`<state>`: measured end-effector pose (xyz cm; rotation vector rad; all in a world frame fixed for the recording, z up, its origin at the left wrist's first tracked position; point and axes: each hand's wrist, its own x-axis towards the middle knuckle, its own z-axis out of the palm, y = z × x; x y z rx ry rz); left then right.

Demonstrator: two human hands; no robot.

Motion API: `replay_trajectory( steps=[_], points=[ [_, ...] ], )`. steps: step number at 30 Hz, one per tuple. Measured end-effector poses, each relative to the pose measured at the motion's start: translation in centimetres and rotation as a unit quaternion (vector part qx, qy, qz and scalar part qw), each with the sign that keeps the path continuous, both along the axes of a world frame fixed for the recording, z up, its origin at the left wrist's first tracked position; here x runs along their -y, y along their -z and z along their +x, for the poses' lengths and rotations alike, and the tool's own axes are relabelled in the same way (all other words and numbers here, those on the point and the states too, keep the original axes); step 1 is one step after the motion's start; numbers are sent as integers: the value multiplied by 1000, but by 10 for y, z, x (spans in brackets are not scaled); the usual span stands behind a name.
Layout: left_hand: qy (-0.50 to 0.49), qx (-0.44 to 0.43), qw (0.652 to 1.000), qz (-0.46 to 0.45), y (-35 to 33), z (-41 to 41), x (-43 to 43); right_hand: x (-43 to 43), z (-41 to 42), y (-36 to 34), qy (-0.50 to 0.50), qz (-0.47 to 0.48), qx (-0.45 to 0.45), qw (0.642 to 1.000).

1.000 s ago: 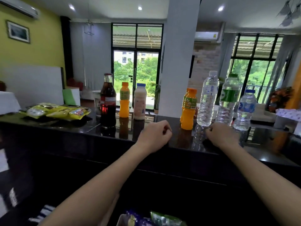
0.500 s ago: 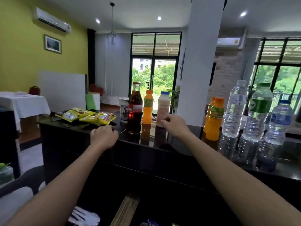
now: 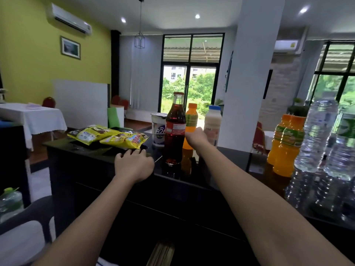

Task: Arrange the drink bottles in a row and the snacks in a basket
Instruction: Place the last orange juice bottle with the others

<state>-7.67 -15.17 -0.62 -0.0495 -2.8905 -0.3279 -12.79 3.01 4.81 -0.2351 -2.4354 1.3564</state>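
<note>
From the head view, a glossy black desk (image 3: 221, 169) runs across the room with both bare arms reaching over its near edge. The left grip (image 3: 134, 164) rests on the desk top with its fingers loosely bent and apart, holding nothing; the fingertips lie just beside the nearer of two yellow snack packets (image 3: 124, 140), which sits against the farther packet (image 3: 92, 134) at the left end of the desk. The right grip (image 3: 196, 139) is stretched farther out, low in front of a small orange juice bottle (image 3: 191, 120) and a white milk bottle (image 3: 212, 120) with a blue cap; its fingers are hidden behind the back of the hand, so it cannot be told whether it holds either bottle. A cola bottle (image 3: 175, 131) with a red label stands upright just left of the juice bottle and nearer the camera, and a white tub (image 3: 158, 129) stands behind it. Well apart, at the right end of the desk, two more orange bottles (image 3: 288, 146) stand close together beside a clear water bottle (image 3: 317, 135) and a green-labelled water bottle (image 3: 343, 146), all upright. A white pillar (image 3: 247, 73) rises behind the desk, and a table (image 3: 32, 116) with a white cloth stands by the yellow wall.
</note>
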Motion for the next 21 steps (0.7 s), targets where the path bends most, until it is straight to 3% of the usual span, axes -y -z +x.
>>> replay_trajectory(
  steps=[11, 21],
  points=[
    [-6, -28, 1000, 11, 4, 0, -1, 1, -22, 19, 41, 110, 19, 993],
    [-25, -17, 999, 27, -1, 15, -1, -13, 61, 22, -2, 129, 8, 992]
  ],
)
